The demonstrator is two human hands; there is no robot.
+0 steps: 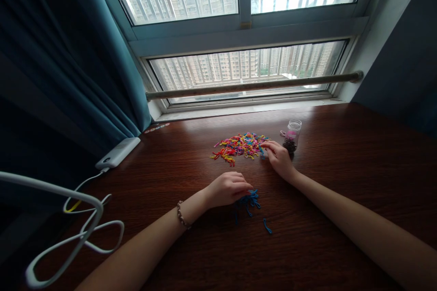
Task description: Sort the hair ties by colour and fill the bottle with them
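A spread pile of small multicoloured bands (244,144) lies on the dark wooden table (191,145). My right hand (278,157) is at the pile's right edge, its fingers bent together beside some blue bands; what they pinch is too small to make out. Nearer to me, my left hand (232,188) rests over the left side of a small heap of blue bands (251,198). Its fingers are pressed together and touch the heap, and their tips are partly hidden. One loose blue band (267,226) lies apart, to the right of and below that heap.
Behind my right hand stands an open clear jar (294,132) with dark contents, a pale band beside it. A white power bank (118,153) with a cable is at the left, near a blue curtain (112,77). A thick white cable (68,191) loops in front.
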